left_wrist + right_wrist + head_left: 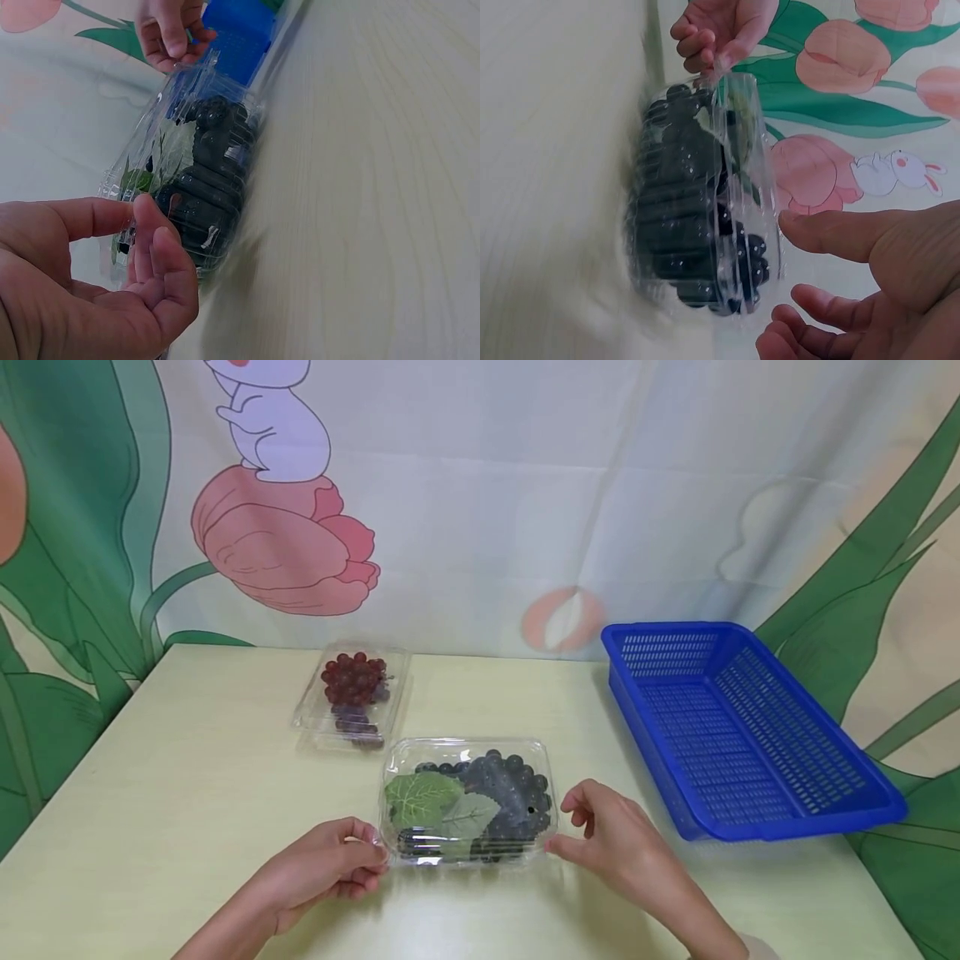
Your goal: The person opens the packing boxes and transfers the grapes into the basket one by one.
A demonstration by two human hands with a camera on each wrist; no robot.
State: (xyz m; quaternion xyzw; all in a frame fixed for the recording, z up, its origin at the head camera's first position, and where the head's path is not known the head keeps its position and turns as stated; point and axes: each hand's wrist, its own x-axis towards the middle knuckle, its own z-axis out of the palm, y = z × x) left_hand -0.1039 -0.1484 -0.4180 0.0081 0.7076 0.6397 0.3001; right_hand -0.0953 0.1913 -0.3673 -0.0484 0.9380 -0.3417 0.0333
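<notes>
A clear plastic clamshell box (468, 802) of dark grapes (510, 785) and green leaves (423, 797) is at the middle front of the table. My left hand (330, 864) pinches its near left corner between thumb and index finger; the left wrist view shows this hand (97, 277) with the other fingers curled. On the box's right side is my right hand (626, 843), its thumb tip at the near right edge. Thumb and fingers of that hand (877, 285) stand apart in the right wrist view. Whether the thumb touches the plastic, I cannot tell.
Behind and to the left lies another clear box (393, 693), with red grapes (354, 678) and purple ones (356, 725) inside. A blue plastic basket (660, 760) stands on the right of the pale table (187, 760). A printed cloth (480, 527) hangs behind the table.
</notes>
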